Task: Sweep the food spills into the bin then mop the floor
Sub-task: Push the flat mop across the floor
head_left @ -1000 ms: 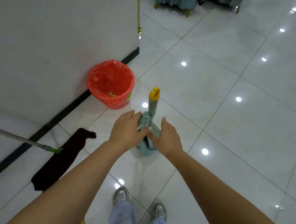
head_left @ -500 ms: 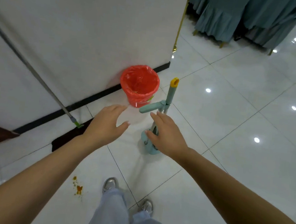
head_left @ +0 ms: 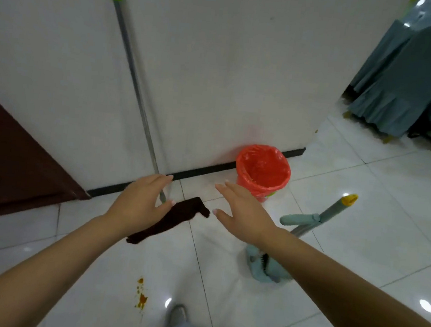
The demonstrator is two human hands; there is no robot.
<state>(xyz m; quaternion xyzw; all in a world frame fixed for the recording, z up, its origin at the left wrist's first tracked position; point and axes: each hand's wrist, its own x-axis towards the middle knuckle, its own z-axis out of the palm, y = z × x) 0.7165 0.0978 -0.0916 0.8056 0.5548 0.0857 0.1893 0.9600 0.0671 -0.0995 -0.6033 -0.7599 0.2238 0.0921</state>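
Observation:
A mop leans on the white wall, its metal pole (head_left: 136,75) running up to a green grip and its dark flat head (head_left: 174,219) lying on the tiles. My left hand (head_left: 142,202) hovers open just in front of the pole's lower end, holding nothing. My right hand (head_left: 242,214) is open too, stretched out beside it. A teal broom-and-dustpan set (head_left: 317,222) with a yellow tip stands upright on its own, to the right of my right arm. The bin (head_left: 263,169) with a red liner sits against the wall. Orange food spill (head_left: 141,295) marks the floor near my shoe.
A dark brown door panel (head_left: 9,163) fills the left. Chairs with grey-green covers (head_left: 416,86) stand at the back right. The white tiled floor (head_left: 378,220) is glossy with light reflections. My shoe (head_left: 177,316) is at the bottom.
Both hands have let go of the broom-and-dustpan set, which now stands alone. They have moved left toward the mop pole, and my view has turned left.

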